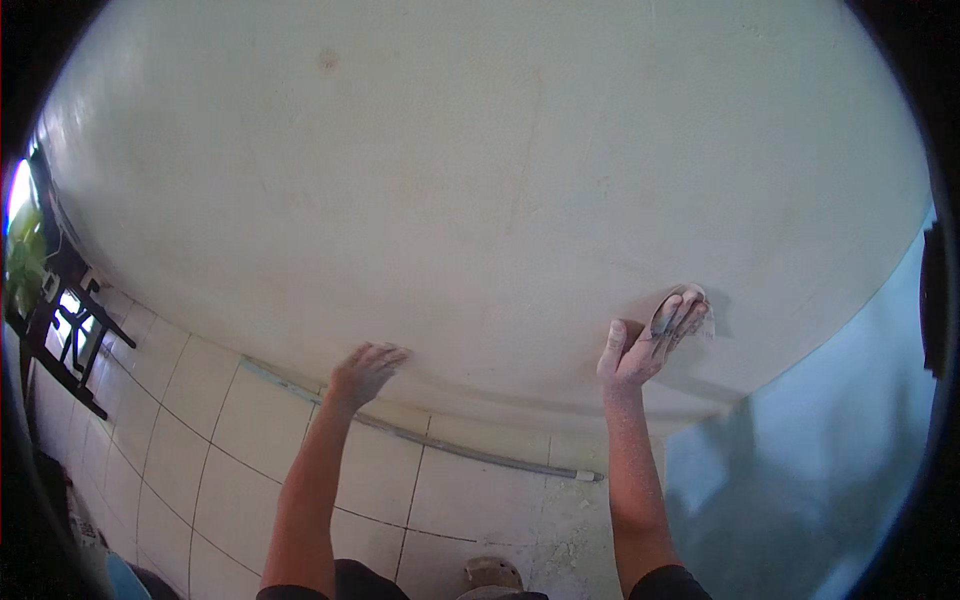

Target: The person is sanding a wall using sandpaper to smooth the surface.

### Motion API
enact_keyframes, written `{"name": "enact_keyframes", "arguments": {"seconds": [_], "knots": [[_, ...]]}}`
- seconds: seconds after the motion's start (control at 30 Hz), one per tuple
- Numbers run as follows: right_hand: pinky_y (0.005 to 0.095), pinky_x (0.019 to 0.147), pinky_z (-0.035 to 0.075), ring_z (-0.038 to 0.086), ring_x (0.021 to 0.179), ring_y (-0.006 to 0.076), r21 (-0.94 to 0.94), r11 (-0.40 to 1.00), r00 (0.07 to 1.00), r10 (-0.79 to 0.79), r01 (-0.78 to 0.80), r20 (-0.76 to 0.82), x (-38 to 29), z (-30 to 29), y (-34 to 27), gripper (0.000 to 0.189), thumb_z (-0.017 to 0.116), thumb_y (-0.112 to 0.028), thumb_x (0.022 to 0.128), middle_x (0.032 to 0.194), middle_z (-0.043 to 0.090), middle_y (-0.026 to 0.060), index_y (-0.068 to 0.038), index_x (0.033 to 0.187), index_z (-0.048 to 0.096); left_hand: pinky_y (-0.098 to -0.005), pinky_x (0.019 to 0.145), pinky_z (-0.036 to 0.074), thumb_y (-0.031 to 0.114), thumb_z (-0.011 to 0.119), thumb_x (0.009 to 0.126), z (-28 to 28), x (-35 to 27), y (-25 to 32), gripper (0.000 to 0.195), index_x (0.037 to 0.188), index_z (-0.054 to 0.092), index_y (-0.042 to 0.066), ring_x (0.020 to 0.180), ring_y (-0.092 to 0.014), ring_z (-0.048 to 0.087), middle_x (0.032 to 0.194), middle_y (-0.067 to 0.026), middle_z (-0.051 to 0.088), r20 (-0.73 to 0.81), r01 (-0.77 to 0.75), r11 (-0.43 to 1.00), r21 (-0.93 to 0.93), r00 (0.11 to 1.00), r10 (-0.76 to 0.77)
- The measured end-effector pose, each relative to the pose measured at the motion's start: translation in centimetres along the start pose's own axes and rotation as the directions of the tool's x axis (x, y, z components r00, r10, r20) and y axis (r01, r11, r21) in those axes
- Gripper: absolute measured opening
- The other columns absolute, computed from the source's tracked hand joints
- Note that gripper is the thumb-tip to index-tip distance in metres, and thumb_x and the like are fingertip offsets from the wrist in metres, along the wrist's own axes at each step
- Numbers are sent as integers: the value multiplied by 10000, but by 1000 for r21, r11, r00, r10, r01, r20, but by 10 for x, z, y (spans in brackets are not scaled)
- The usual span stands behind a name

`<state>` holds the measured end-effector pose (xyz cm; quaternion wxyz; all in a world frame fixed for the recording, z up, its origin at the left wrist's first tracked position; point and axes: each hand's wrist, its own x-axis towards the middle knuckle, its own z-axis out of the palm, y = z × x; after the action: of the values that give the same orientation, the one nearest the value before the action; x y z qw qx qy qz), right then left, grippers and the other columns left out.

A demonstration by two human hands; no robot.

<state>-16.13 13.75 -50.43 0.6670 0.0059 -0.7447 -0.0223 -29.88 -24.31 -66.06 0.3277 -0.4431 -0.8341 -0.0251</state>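
Note:
A pale plastered wall [465, 187] with faint stains and scratches fills most of the view before me. My right hand [645, 349], whitened with dust, presses a folded sheet, apparently sandpaper [709, 324], against the wall's lower right. The sheet curls around my fingers, while the thumb stands apart from it. To the left, my left hand [370, 373] hovers at or just off the low part of the wall; contact cannot be told. Its fingers are slightly blurred and loosely extended, with nothing visible in them.
A long grey pole [465, 448] lies along the wall's foot on the tiled floor [247, 442]. White dust and flakes [566, 551] are scattered near its right end. A light-blue wall [810, 465] meets the pale one at right. Dark furniture [75, 352] stands far left.

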Motion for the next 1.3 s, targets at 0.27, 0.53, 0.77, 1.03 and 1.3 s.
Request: {"name": "enact_keyframes", "arguments": {"seconds": [0.27, 0.53, 0.77, 1.03, 1.3], "knots": [[579, 1140, 25, 91, 1441, 443, -72, 997, 991, -14, 24, 136, -5, -13, 15, 640, 432, -354, 988, 1545, 223, 211, 34, 1468, 262, -446, 1185, 160, 253, 545, 905, -42, -121, -9, 669, 1468, 262, 30, 1427, -284, 221, 1544, -114, 234, 229, 548, 804, 229, 773, -592], [586, 1139, 27, 91, 1437, 453, -98, 991, 994, -83, 89, 71, -13, -3, 26, 622, 372, -377, 999, 1540, 231, 216, 15, 1471, 270, -489, 1151, 218, 260, 557, 906, -35, -65, 26, 555, 1362, 433, -32, 1392, -343, 287, 1456, -193, 370, 175, 428, 899, 98, 881, -439], [558, 1153, 47, 129, 1436, 437, -49, 995, 996, -83, 85, 41, -9, -5, 24, 613, 397, -365, 989, 1530, 264, 209, 4, 1468, 293, -339, 1088, 345, 233, 536, 878, -30, 66, 97, 488, 1365, 511, 211, 1295, -111, 436, 1434, 83, 460, -226, -393, 909, -137, 906, 358], [583, 1139, 89, 165, 1422, 458, -69, 995, 995, -71, 77, 75, -12, -7, 24, 583, 387, -338, 998, 1520, 279, 218, 29, 1447, 319, -293, 1102, 317, 246, 490, 904, -71, 172, 100, 515, 1416, 441, 216, 1344, -90, 374, 1498, 90, 374, -312, -322, 942, 98, 888, 336], [588, 1138, 89, 174, 1419, 459, -40, 996, 995, -79, 81, 63, -10, -4, 21, 571, 384, -324, 999, 1513, 292, 222, 31, 1442, 327, -375, 1197, 119, 394, 407, 960, -53, 168, 87, 432, 1376, 489, 307, 1382, -116, 309, 1475, 135, 394, -393, -174, 896, 409, 852, 346]]}}
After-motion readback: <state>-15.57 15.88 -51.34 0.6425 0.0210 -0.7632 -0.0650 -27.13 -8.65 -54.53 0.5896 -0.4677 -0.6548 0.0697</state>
